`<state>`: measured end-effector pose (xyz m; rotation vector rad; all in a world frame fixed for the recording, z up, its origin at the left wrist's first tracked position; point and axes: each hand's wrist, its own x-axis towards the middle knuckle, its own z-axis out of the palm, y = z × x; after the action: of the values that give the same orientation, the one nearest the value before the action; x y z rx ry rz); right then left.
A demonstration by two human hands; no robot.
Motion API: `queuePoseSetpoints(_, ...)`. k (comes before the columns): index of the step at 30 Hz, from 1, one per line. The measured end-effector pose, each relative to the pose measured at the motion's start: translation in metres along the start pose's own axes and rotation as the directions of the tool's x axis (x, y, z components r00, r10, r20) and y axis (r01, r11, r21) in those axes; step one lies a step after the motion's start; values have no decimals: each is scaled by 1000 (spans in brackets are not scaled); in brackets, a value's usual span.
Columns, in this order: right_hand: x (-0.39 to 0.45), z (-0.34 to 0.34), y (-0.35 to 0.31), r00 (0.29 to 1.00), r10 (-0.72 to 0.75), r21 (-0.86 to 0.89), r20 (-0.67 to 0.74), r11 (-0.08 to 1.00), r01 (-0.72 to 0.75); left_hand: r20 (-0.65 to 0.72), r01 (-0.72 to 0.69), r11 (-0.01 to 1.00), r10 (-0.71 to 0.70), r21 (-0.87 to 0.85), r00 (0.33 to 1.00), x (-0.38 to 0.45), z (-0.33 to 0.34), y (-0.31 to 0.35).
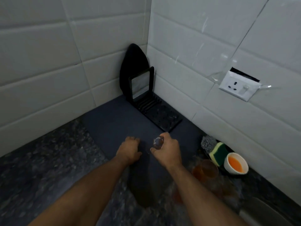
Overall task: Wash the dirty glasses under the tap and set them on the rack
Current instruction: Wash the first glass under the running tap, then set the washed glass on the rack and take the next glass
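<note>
The right hand (167,148) curls its fingers and thumb round a small clear glass (157,143), held above a smooth dark blue mat (114,121) spread on the speckled dark stone surface (40,163). The left hand (130,150) rests knuckles-up on the mat just beside it, fingers bent under, holding nothing. A black ribbed plastic rack (156,111) sits in the tiled corner. To the right stand an amber-stained glass (206,171), a yellow-green sponge (218,152), and a white bowl (236,163) of orange liquid.
</note>
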<state>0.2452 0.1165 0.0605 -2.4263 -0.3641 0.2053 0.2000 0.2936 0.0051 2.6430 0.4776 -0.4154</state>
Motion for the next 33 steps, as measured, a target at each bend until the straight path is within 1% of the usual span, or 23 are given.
queuePoseSetpoints(2, 29, -1, 1, 1000, 8, 3, -26, 1000, -8, 0, 1, 999, -1, 52, 1000, 26, -8, 2)
queuePoseSetpoints(9, 141, 4, 4, 996, 0, 63, -94, 998, 6, 31, 65, 991, -69, 119, 997, 125, -28, 3)
queuePoseSetpoints(13, 194, 6, 7, 989, -10, 100, -151, 995, 25, 124, 107, 985, -124, 134, 984, 156, -26, 11)
queuePoseSetpoints(16, 224, 5, 11, 986, -27, 73, -165, 997, 39, 178, 149, 973, -180, 175, 967, 167, -21, 17)
queuePoseSetpoints(19, 247, 4, 16, 981, -48, 44, -187, 997, 57, 221, 183, 966, -222, 185, 950, 175, -20, 22)
queuePoseSetpoints(25, 275, 12, 26, 990, -18, -27, -140, 1000, 14, 253, 227, 957, -268, 181, 929, 186, -17, 27)
queuePoseSetpoints(33, 281, 20, 35, 992, -13, -13, -122, 1000, 11, 275, 250, 951, -293, 183, 916, 194, -17, 30)
